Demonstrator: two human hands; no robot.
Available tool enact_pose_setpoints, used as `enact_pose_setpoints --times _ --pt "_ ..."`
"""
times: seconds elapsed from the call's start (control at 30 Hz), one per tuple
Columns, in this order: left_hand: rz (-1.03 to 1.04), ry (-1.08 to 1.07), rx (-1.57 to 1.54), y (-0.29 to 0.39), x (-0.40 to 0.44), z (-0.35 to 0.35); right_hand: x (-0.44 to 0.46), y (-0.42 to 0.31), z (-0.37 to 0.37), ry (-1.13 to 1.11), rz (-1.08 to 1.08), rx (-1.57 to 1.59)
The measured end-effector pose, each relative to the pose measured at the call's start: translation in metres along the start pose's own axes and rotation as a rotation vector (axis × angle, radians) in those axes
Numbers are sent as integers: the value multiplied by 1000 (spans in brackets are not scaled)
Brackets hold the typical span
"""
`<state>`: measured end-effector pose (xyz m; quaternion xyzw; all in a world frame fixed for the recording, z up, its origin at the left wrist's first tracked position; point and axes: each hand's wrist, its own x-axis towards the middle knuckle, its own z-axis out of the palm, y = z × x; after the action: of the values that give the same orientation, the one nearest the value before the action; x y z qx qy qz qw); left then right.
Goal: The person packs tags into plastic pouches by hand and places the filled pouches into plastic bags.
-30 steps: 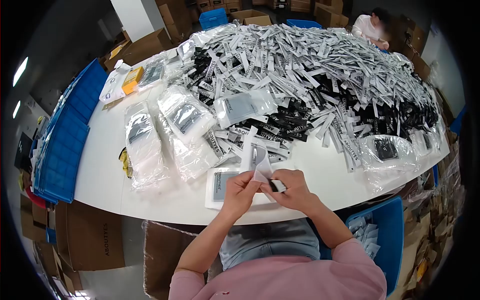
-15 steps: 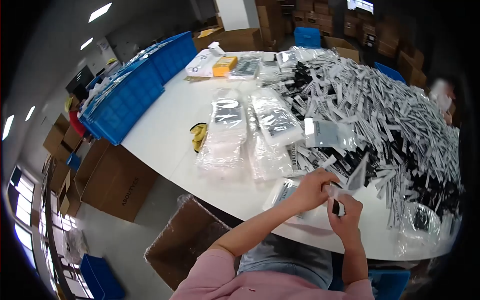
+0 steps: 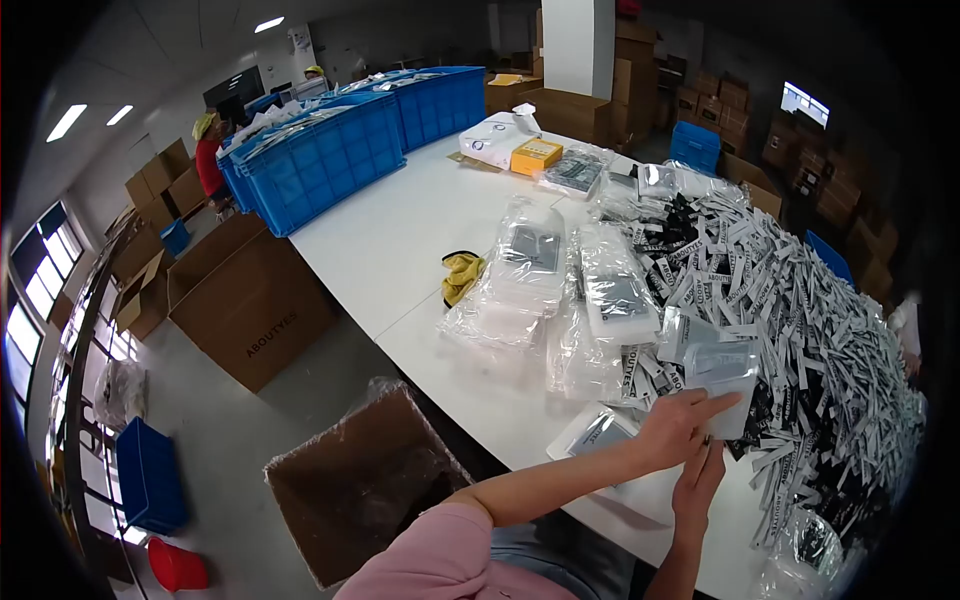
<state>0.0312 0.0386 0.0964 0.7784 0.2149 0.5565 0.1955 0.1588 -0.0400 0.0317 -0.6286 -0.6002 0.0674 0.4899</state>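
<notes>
Plastic pouch point(image 3: 722, 362): held above the surface point(image 3: 400, 250), beside the packet heap point(image 3: 810, 380); likely light, soft, slippery; best held by its edges.
Left hand point(image 3: 682, 425): grip pinching the pouch's lower edge.
Right hand point(image 3: 698, 478): at that edge; cannot tell whether its grip is closed.
Blue crates point(image 3: 330, 165): heaped with pale packs point(image 3: 305, 112).
Nearest carton point(image 3: 320, 480): clear film point(image 3: 400, 478) inside.

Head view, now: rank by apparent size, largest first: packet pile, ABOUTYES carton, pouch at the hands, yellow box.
1. Packet pile
2. ABOUTYES carton
3. Pouch
4. Yellow box

Apparent size only; true size unsure, since nearness differs.
</notes>
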Motion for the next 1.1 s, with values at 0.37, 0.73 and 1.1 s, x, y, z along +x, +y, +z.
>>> enact_pose_setpoints --times 0.37,0.73,1.1 --pt "61 -141 62 -12 -17 -3 7 -42 9 -71 476 593" --pt "217 -432 194 17 -51 11 -4 5 23 566 324 661" --pt "116 -591 1 31 2 -34 -2 -19 -9 -25 286 561"
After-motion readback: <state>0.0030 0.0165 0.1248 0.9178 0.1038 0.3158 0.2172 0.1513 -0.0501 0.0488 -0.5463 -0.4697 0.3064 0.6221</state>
